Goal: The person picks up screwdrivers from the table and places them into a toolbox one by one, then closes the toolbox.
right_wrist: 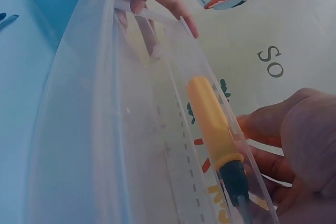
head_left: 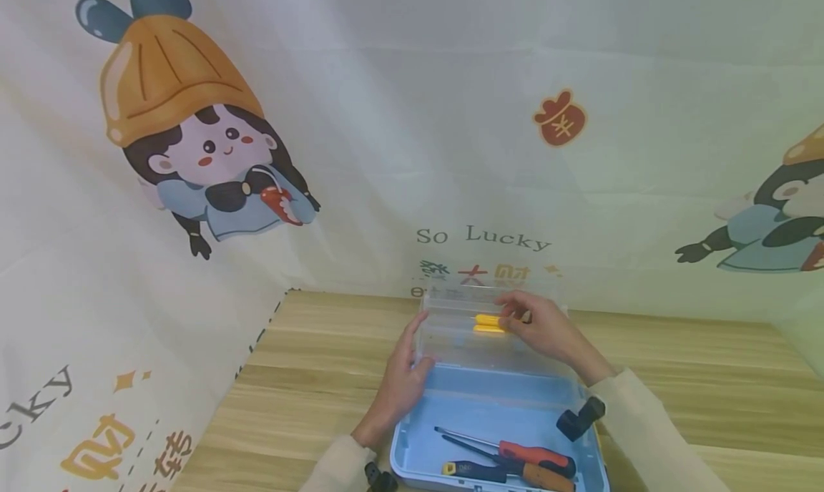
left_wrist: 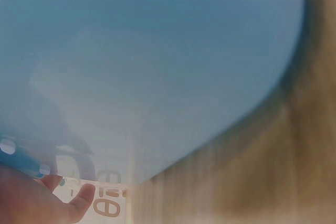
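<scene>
A blue toolbox stands on the table with its clear lid raised at the back. At the lid's left end, my left hand grips the edge between thumb and fingers. A screwdriver-like tool with a yellow handle, a black collar and a grey shaft lies along a clear trough in the lid. My right hand is at that trough, with bent fingers close beside the tool and the clear wall. Whether they pinch the tool or the wall is unclear. In the left wrist view, left fingers show beyond the blue box side.
Inside the box lie a screwdriver with a red and black handle, one with an orange-brown handle and a dark blue tool with a yellow end. A printed cloth hangs behind the wooden table.
</scene>
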`<state>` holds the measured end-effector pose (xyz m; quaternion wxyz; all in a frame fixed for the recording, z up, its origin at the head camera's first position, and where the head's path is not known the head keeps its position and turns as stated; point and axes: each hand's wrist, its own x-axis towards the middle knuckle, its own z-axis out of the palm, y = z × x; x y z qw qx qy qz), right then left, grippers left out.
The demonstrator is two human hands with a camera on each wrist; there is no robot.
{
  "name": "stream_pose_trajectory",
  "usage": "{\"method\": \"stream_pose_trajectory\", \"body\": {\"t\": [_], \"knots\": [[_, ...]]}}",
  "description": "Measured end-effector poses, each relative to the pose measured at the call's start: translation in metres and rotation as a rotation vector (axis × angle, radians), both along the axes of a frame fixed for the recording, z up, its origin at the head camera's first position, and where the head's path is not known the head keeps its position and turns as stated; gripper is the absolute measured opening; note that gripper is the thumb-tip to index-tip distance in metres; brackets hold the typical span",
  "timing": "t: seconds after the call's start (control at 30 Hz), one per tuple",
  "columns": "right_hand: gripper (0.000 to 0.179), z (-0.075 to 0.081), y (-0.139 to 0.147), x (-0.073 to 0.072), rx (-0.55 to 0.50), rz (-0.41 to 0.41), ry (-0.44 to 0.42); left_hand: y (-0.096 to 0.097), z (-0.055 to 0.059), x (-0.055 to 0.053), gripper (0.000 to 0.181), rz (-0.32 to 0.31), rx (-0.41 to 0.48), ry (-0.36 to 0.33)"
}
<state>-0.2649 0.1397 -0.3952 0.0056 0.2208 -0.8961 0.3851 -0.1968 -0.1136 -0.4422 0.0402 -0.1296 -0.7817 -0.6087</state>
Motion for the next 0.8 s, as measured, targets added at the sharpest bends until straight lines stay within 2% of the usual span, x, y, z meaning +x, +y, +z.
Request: {"method": "stream_pose_trajectory", "body": {"t": [0.2,0.43,0.63,0.8], "knots": [[0.03,0.002,0.005,0.001,-0.011,0.006,0.03,0.0,0.001,0.001,0.065,-0.004,-0.003,0.003],[0.029,0.003,0.014,0.006,-0.004,-0.041,0.078,0.0,0.0,0.001,0.065,-0.015,-0.003,-0.009],[0.028,0.004,0.029,0.016,-0.039,-0.078,0.137,0.0,0.001,0.0,0.065,-0.018,-0.004,-0.003],[0.028,0.003,0.043,0.028,-0.069,-0.1,0.219,0.0,0.002,0.002,0.065,-0.007,-0.01,-0.009]]}}
